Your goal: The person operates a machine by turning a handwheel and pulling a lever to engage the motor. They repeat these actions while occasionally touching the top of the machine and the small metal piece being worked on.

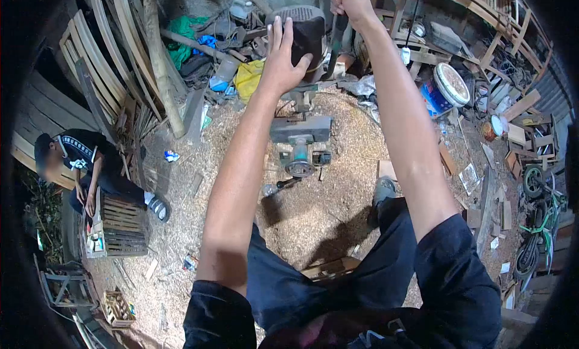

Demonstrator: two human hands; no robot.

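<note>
My left hand (283,64) lies with its fingers stretched out against the dark housing (309,32) of a bench machine that resembles a drill press. The housing has a vented, rounded top. Beside it, at the top edge of the view, my right hand (354,5) is closed around the upper end of a long dark lever (338,40). Where that lever joins the machine is hidden. Below the housing sits the machine's grey metal table (300,129), with a round handwheel (298,169) at its front.
Wood shavings (319,228) cover the floor. A person (87,159) sits at the left by a slatted crate (123,225). Curved wooden slats (90,62) lean behind them. At the right are a paint bucket (447,88), wood scraps and a small bicycle (537,222).
</note>
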